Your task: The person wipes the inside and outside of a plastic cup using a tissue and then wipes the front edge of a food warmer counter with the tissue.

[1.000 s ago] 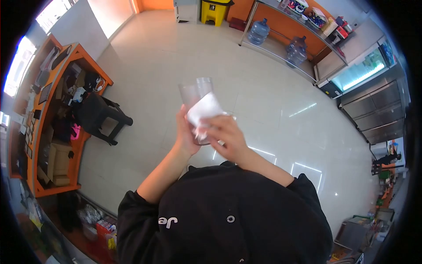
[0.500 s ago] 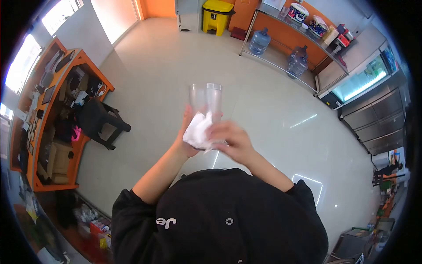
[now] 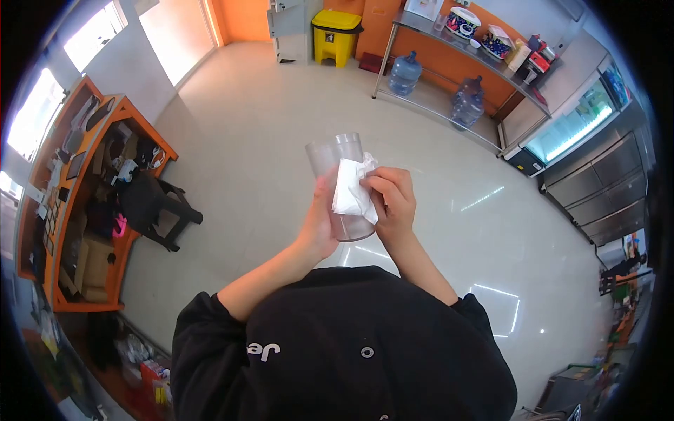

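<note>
Cups (image 3: 322,158) at 12 o'clock of the torso, rims towards 11. Left hand (image 3: 318,228): fingers part-curled round them. Right hand (image 3: 395,200), at 3 o'clock: fingertips pinch tissue (image 3: 349,188). A loose left grip could drop the smooth cups; hard rubbing could tear tissue.

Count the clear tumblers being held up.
2. The left tumbler and the right tumbler are side by side in the left hand, partly covered by the white tissue in the right hand. Another could be hidden behind it.
</note>
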Tool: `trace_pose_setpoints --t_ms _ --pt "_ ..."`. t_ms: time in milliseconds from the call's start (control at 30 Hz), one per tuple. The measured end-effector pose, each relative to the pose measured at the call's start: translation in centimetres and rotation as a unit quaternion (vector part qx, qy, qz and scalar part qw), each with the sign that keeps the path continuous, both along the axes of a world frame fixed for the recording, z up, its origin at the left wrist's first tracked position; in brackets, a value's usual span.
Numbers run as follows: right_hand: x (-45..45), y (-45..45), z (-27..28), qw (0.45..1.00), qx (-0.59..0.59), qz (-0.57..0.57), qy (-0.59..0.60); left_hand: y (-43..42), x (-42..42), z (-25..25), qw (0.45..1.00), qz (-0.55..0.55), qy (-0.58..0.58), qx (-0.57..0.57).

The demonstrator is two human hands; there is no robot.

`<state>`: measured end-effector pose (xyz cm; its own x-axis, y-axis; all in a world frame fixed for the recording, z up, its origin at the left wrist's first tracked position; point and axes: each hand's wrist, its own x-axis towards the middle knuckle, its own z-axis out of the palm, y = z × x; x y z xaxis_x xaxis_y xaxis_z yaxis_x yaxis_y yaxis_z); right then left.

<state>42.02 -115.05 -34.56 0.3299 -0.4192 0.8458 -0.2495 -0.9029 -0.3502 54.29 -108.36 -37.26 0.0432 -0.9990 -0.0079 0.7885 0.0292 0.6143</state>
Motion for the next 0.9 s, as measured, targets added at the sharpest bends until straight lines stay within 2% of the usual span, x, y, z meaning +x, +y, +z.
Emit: trace_pose_setpoints --t_ms 67,100,167,200,267,333,433,500,600,667,733,800,867,900 --pt "-0.6 -0.3 -0.4 0.991 0.089 0.099 -0.004 -0.5 0.0 0.1 0.998 0.03 -0.046 -0.031" --pt "-0.7 0.1 -0.2 0.991 0.087 0.1 -0.006 -0.6 0.1 0.7 0.998 0.03 -0.048 -0.033" --pt "-0.7 1.3 0.6 0.988 0.099 0.117 0.016 -0.7 0.2 2.1 0.989 0.1 -0.104 0.014" --pt "-0.6 1.0 0.6 0.988 0.097 0.116 0.015 -0.9 0.2 2.1 0.989 0.1 -0.105 0.012" --pt "-0.3 0.1 0.5 0.993 0.088 0.076 0.009 -1.2 0.0 2.0 0.955 0.167 -0.244 -0.024" --pt "-0.2 0.0 2.6 0.991 0.127 0.041 -0.008 -0.6 -0.4 3.4 0.952 0.149 -0.268 -0.021" --pt "0.0 0.6 2.3 0.993 0.101 0.036 -0.049 -1.0 0.4 3.5 0.947 0.158 -0.28 -0.025" --pt "-0.5 1.9 0.1 0.994 -0.047 0.067 0.069 -1.1 1.2 3.5 0.946 0.181 -0.267 -0.035" --pt "-0.5 1.5 -0.5 0.991 -0.054 0.094 0.073 -0.8 1.6 3.8 0.952 0.153 -0.266 -0.022" --pt "-0.2 0.7 0.7 0.996 -0.045 0.047 0.055 -0.1 0.4 3.3 0.922 0.158 -0.354 -0.022" --pt "0.3 0.1 2.7 0.999 -0.048 0.007 0.015 -0.2 0.5 2.9 0.934 0.146 -0.326 0.002" --pt "0.5 1.9 1.7 0.997 -0.055 -0.014 0.045 -0.5 1.3 3.2 0.944 0.136 -0.3 0.021" --pt "0.2 3.4 -0.6 0.977 -0.1 0.121 0.145 -0.4 2.9 4.1 0.99 0.052 -0.12 0.053" --pt "0.0 3.4 -1.1 0.977 -0.104 0.121 0.144 -0.8 3.1 4.3 0.987 0.043 -0.112 0.109"
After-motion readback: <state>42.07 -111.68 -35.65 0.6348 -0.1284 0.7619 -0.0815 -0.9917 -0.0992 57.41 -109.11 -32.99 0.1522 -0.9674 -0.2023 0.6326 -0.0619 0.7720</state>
